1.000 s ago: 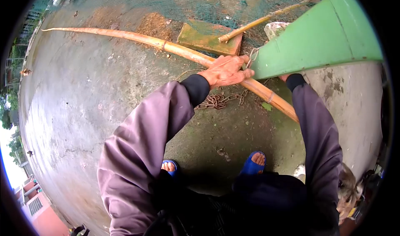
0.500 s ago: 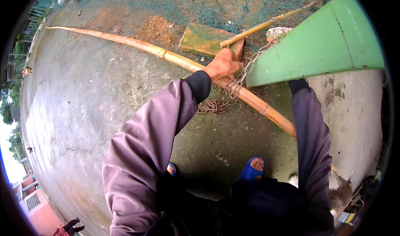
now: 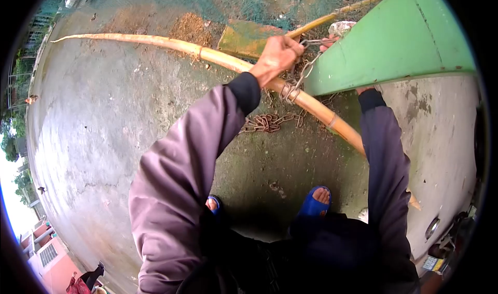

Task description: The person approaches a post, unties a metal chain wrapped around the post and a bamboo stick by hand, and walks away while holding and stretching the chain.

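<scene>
A long split-looking bamboo pole [image 3: 223, 58] lies diagonally in front of me, with a rusty metal chain [image 3: 289, 93] looped around it. My left hand [image 3: 280, 55] is closed on a stretch of this chain, just above the pole. My right arm passes beneath a green panel [image 3: 394, 50]; only the fingertips of my right hand [image 3: 328, 43] show past its far edge, at the chain's upper end. The panel hides the rest of that hand. Loose chain [image 3: 267, 122] lies heaped on the concrete below the pole.
Green netting [image 3: 249, 6] spreads across the far side. A mossy slab [image 3: 244, 37] and a thinner bamboo stick [image 3: 321, 23] lie beyond my left hand. My feet in blue sandals [image 3: 314, 203] stand below. A person [image 3: 85, 283] is partly visible at the lower left.
My left hand has left the bamboo pole and risen to grip the chain. The green panel and pole appear slightly higher in view. A furry animal at the lower right is no longer visible.
</scene>
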Motion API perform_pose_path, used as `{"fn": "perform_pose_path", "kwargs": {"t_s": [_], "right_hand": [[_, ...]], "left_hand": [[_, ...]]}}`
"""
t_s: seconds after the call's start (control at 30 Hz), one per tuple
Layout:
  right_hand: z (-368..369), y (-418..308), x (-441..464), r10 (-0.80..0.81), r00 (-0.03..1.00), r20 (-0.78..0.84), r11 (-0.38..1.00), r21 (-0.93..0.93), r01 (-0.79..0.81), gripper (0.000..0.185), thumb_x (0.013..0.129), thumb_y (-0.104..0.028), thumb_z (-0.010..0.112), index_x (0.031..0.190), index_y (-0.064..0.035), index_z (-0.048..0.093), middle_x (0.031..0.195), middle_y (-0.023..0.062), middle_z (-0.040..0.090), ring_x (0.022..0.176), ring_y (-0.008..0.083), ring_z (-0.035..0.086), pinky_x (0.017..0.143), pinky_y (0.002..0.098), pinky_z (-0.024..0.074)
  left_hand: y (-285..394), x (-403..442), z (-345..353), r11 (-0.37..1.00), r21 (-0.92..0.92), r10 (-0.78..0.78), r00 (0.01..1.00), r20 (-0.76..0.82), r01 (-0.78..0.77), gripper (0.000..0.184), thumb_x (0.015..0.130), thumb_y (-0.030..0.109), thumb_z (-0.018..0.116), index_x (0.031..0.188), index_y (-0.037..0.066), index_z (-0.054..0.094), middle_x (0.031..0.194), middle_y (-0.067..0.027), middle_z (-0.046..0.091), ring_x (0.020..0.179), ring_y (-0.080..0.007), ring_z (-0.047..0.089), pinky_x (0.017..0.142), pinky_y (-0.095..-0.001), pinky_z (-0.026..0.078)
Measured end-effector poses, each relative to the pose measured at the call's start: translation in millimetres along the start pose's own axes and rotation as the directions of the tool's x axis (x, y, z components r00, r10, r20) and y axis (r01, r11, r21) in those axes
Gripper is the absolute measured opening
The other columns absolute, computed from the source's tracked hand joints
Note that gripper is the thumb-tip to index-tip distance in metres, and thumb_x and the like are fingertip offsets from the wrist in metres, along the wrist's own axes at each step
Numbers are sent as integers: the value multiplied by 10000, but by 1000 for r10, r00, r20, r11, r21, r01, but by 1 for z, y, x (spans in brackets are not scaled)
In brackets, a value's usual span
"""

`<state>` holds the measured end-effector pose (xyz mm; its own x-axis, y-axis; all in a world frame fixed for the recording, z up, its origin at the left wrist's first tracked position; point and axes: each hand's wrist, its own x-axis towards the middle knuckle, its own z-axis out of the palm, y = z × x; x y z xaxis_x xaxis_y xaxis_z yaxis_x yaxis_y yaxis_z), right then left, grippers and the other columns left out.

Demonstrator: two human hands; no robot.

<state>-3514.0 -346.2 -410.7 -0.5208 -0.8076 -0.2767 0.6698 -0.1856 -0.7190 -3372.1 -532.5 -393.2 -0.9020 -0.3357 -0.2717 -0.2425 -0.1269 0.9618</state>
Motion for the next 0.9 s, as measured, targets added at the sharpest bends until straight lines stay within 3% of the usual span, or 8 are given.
{"fn": "perform_pose_path", "kwargs": {"t_s": [0.07, 0.2, 0.3, 0.47, 0.53, 0.73, 0.87, 0.9], "right_hand": [[8, 1, -20, -47, 998, -31, 995, -92, 44, 593, 939, -480, 307, 1258, 6, 427, 1222, 179, 510, 1096, 306, 524, 954, 440, 419], [-33, 31, -35, -42, 848, -529, 644, -663, -382, 524, 959, -395, 313, 1212, 44, 448, 1172, 196, 542, 1027, 288, 560, 897, 410, 456], [-22, 23, -57, 98, 712, -695, 469, -599, -649, 405, 966, -272, 352, 1115, 75, 499, 1013, 177, 606, 858, 244, 600, 783, 362, 495], [28, 7, -114, 206, 894, -397, 461, -767, -447, 365, 953, -264, 399, 1035, 58, 550, 852, 138, 611, 697, 199, 593, 639, 334, 502], [50, 4, -124, 182, 924, -337, 389, -838, -382, 361, 948, -271, 407, 1026, 43, 567, 840, 144, 609, 651, 204, 601, 587, 330, 504], [65, 19, -141, -39, 990, -135, 8, -991, -134, 285, 900, -264, 485, 950, -14, 614, 786, 199, 624, 731, 328, 617, 657, 402, 472], [68, 37, -149, -64, 992, -112, -109, -987, -119, 254, 883, -263, 505, 933, -40, 617, 822, 195, 622, 764, 368, 604, 670, 428, 464], [82, 37, -152, -50, 987, -156, -138, -977, -161, 262, 880, -265, 509, 932, -28, 608, 815, 188, 627, 743, 369, 608, 658, 431, 468]], "left_hand": [[25, -12, -10, 997, -10, -74, 997, -17, 74, 122, 858, 91, 562, 834, -27, 578, 724, -69, 566, 596, -134, 511, 557, -272, 464], [14, -25, -35, 979, -173, -103, 994, 20, 105, 139, 850, 68, 463, 807, -27, 556, 809, -112, 581, 726, -164, 538, 690, -291, 457], [10, -29, -39, 953, -275, -123, 992, 38, 129, 139, 842, 73, 459, 797, -19, 552, 807, -117, 591, 723, -190, 546, 696, -316, 449], [5, -24, -24, 903, 413, 93, 992, 83, -119, 158, 782, 135, 553, 808, -18, 583, 729, -138, 623, 693, -272, 601, 643, -397, 460], [2, -22, -15, 654, 713, 280, 956, 84, -254, 206, 757, 152, 556, 804, -48, 573, 713, -222, 611, 701, -357, 605, 633, -425, 456], [-18, -12, -35, 467, 871, 260, 965, 31, -154, 276, 703, 167, 576, 896, -26, 621, 794, -265, 611, 808, -393, 613, 726, -435, 475], [-12, -25, -41, 656, 738, 109, 987, 117, -160, 325, 751, 237, 583, 923, -36, 630, 772, -244, 621, 768, -327, 629, 713, -395, 477], [-19, -28, -40, 829, 501, 120, 955, 272, -247, 368, 778, 292, 582, 917, -46, 629, 760, -231, 623, 743, -303, 622, 679, -391, 471]]}}
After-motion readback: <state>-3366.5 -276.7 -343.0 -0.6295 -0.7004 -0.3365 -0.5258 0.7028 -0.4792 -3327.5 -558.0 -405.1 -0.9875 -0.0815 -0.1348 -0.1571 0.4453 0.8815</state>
